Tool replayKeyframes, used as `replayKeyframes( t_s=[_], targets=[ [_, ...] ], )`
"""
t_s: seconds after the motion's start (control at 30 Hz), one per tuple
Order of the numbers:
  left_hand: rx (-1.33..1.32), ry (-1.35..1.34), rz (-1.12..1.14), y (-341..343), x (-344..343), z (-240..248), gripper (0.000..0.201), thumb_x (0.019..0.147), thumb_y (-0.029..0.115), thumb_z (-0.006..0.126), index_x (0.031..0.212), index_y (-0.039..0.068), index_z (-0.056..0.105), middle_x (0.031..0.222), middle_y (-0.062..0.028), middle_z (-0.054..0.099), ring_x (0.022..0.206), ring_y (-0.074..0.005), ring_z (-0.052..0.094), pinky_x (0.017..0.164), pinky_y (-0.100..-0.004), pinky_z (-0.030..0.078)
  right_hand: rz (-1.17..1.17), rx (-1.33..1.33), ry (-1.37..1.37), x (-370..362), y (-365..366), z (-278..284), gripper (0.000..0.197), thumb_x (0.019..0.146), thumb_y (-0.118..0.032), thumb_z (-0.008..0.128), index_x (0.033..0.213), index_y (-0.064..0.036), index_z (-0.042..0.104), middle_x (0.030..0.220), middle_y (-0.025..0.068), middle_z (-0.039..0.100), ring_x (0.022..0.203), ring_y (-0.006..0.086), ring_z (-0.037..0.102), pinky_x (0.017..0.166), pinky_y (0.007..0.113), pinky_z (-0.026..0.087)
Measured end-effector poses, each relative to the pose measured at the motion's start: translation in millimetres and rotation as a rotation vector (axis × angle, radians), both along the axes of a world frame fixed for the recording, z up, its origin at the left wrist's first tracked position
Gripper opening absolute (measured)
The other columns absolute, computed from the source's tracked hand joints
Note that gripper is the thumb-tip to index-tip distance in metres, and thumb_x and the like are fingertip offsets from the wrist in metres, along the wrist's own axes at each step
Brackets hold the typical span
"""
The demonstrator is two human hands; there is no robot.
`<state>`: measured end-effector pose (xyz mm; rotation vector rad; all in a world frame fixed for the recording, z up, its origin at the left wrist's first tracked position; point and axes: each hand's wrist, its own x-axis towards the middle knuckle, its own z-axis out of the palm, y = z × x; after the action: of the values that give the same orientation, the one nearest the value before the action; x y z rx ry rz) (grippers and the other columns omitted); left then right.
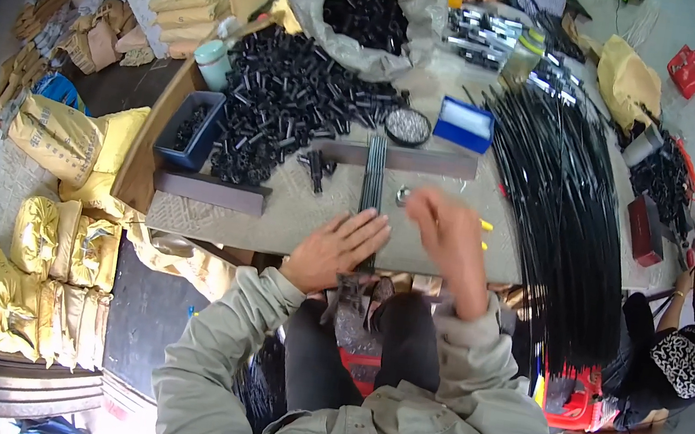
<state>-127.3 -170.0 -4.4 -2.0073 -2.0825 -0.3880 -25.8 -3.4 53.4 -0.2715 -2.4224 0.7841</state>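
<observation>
My left hand (341, 250) lies palm down, fingers stretched out flat, on the near end of a narrow row of thin dark rods (374, 176). The rods' far end rests across a long dark grey bar (439, 164). To the right, my right hand (450, 231) is raised over the table with its fingers bent. Motion smears those fingers, so whether they hold anything cannot be made out. Beside them lies a small shiny round piece (404, 196). A yellow-handled tool (486, 226) is partly hidden behind that hand. Several black plastic fittings (316, 168) sit left of the rods.
A large heap of black fittings (294, 90) covers the table's left, beside a blue bin (170, 139). Behind are a round dish of small pieces (407, 126) and a blue box (465, 124). Long black rods (556, 220) overhang the right front edge. Other people sit nearby.
</observation>
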Motion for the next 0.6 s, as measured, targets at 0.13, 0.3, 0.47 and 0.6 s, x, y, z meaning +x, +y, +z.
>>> replayKeyframes(
  t_s=[0.13,0.3,0.47,0.6],
  targets=[
    [0.032,0.175,0.006,4.4,-1.3,-15.6,0.069,0.076,0.039,0.053,0.132,0.005,0.034,0.138,-0.0084,0.035,0.128,-0.0229,0.032,0.098,-0.0378,0.032,0.037,0.206,0.114,-107.6,45.9,-8.6,0.024,0.082,-0.03,0.056,0.083,-0.0062,0.06,0.076,0.0138,0.059,0.074,0.0305,0.058,0.062,0.038,0.045],
    [-0.01,0.063,0.014,-10.0,12.6,-11.0,0.065,0.078,0.037,0.051,0.134,0.007,0.033,0.141,-0.008,0.031,0.13,-0.0227,0.029,0.099,-0.0383,0.03,0.04,0.522,-0.374,-156.9,48.0,-26.5,0.035,0.08,-0.043,0.054,0.079,-0.0103,0.066,0.086,0.0119,0.061,0.079,0.0334,0.057,0.07,0.041,0.046],
    [-0.006,0.073,0.022,-12.7,11.7,-9.2,0.064,0.078,0.03,0.05,0.135,0.008,0.031,0.143,-0.0081,0.028,0.132,-0.0225,0.027,0.102,-0.0387,0.026,0.115,0.161,-0.494,-164.3,64.4,-30.8,0.031,0.08,-0.037,0.056,0.074,-0.0082,0.065,0.085,0.0108,0.062,0.08,0.0311,0.057,0.07,0.039,0.046],
    [0.044,0.024,0.03,-6.1,6.7,2.7,0.063,0.08,0.028,0.049,0.136,0.008,0.03,0.143,-0.0115,0.026,0.133,-0.0259,0.024,0.104,-0.0402,0.023,0.484,0.291,0.135,-173.6,84.5,-37.2,0.021,0.082,-0.027,0.059,0.078,-0.0064,0.063,0.085,0.0111,0.061,0.08,0.028,0.057,0.07,0.036,0.046]
  ],
)
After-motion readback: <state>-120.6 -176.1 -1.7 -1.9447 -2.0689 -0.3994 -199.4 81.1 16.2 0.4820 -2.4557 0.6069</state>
